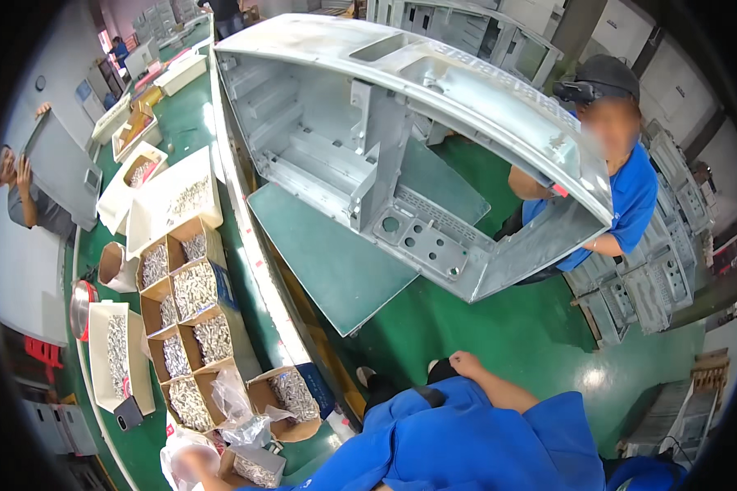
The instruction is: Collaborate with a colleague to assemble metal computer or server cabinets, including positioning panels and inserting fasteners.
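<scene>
Screws everywhere on the green bench (184,123): open cardboard boxes (190,323) and white trays (116,353) full of silver fasteners line the left side of the head view. Down at the bottom edge, the left hand (190,463) sits among clear plastic bags (239,417), right beside a small box of screws (258,470); it is blurred, so I cannot tell whether the fingers are spread or pinching anything. Over to the right, the right hand (465,362) hangs curled into a loose fist above the green floor (540,327), holding nothing, blue sleeve (475,442) behind it. Up ahead, a large grey metal casing (401,155) rests tilted on a green cart platform (336,262), its hollow side open to us. A co-worker in a blue shirt (630,200) stands at its far right end, arms against the shell.
</scene>
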{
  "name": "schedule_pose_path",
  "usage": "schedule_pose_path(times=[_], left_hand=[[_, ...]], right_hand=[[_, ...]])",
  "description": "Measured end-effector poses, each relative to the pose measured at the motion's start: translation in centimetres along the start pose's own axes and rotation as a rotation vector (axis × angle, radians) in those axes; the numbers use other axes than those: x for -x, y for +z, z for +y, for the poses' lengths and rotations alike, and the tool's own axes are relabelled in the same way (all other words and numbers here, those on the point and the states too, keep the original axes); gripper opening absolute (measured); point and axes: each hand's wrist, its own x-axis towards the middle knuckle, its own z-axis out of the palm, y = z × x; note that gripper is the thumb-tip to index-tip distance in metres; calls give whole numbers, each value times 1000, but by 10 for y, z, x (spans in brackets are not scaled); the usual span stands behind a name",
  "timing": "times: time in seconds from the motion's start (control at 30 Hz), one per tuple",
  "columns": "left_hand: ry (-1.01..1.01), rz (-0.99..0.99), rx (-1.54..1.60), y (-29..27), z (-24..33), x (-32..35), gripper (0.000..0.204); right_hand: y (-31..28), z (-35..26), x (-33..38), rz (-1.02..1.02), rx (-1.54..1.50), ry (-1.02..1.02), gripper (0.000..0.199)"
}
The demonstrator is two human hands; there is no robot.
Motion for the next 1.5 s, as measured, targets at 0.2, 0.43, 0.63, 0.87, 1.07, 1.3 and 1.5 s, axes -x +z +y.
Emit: schedule_pose_path(times=[0.2,0.43,0.63,0.87,1.07,1.3,1.5], left_hand=[[-13,87,133,-55,-6,83,23],[540,301,997,-150,229,281,34],[649,-553,1055,-3,375,470,22],[306,-1015,1509,111,403,613,16],[210,-1001,1552,140,403,620,17],[217,-1128,1419,145,417,600,18],[571,-914,979,148,463,556,19]], right_hand=[[17,16,-15,-61,-85,-78,24],[35,82,-29,-24,-343,-215,13],[-77,-41,42,-455,-958,-384,25],[-112,-70,77,-452,-1324,-492,35],[-97,-62,70,-164,-1274,-495,29],[-89,-79,58,36,-1200,-459,23],[-89,-71,20,84,-1530,-121,20]])
